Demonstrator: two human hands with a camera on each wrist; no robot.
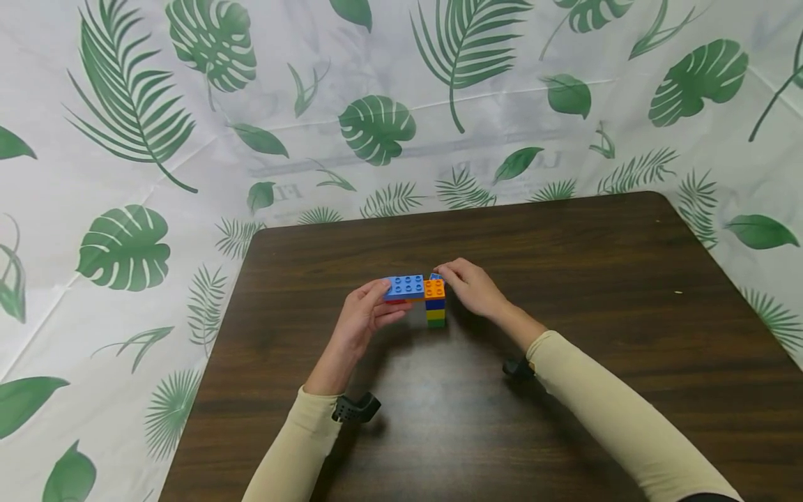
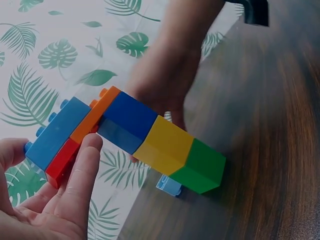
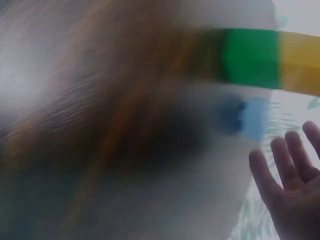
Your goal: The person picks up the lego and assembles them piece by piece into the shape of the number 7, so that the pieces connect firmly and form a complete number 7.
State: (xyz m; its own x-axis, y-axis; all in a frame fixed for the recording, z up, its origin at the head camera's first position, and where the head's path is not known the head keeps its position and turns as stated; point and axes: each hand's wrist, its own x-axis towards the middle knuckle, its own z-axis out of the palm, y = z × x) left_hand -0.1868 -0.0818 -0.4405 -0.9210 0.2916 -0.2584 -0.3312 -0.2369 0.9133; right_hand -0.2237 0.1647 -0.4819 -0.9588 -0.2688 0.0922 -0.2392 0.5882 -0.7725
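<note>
A tower of toy building bricks stands on the table, with a green brick (image 2: 202, 167) at the bottom, then a yellow brick (image 2: 164, 145) and a dark blue brick (image 2: 127, 121). Across its top runs an orange brick (image 1: 434, 288) that juts left. On the jutting part sits a blue brick (image 1: 404, 284), above a red brick (image 2: 61, 162). My left hand (image 1: 364, 314) pinches this end, thumb at the blue brick and fingers under the red one. Behind the tower is a small light blue brick (image 2: 169, 185). My right hand (image 1: 473, 289) reaches near it, fingers extended.
The dark wood-grain table (image 1: 564, 258) holds the tower near its middle. A white curtain with green leaves (image 1: 376, 129) hangs behind the table and along its sides. Motion blurs the right wrist view.
</note>
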